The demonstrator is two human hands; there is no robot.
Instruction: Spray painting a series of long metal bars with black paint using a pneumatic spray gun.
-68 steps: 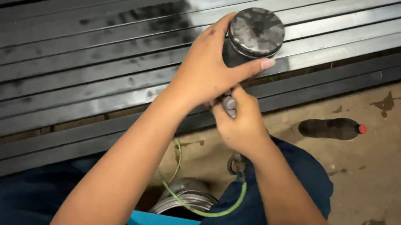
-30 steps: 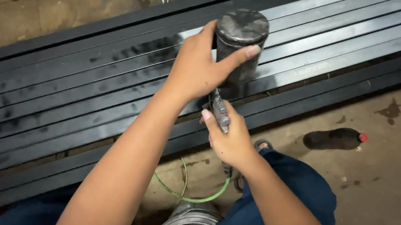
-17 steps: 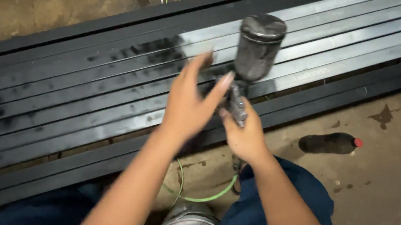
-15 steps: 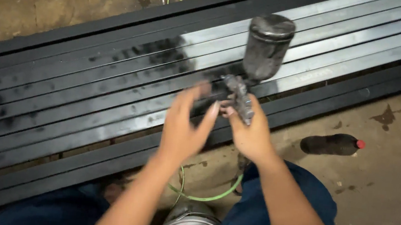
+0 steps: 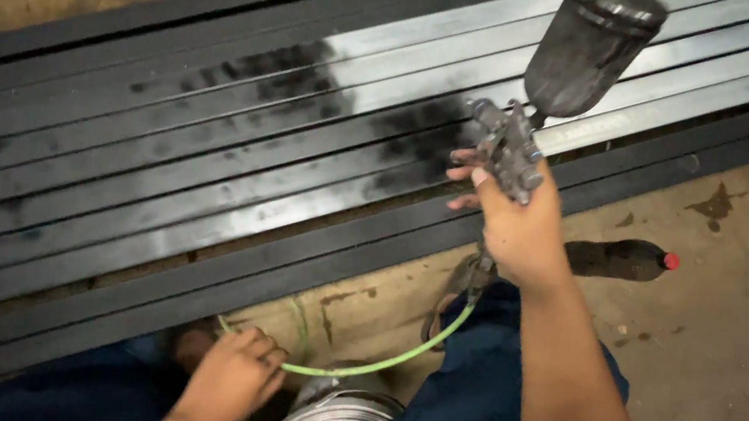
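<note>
Since half a second ago the left hand [image 5: 229, 377] has left the spray gun [image 5: 508, 151] and dropped to seven o'clock, its grip curled loosely round the green hose [image 5: 376, 366]. Now the right hand [image 5: 509, 226] alone carries the gun, grip tight on the handle. Its dark cup [image 5: 590, 47] (lid on, contents hidden) rises toward one o'clock; the grimy metal body points toward ten o'clock over the steel tubes [image 5: 210, 173], long square bars, glossy black with bare grey patches. Below, a round metal can [image 5: 337, 418] sits between the knees. A dark bottle [image 5: 618, 257] lies on the stained floor [image 5: 734, 355].
</note>
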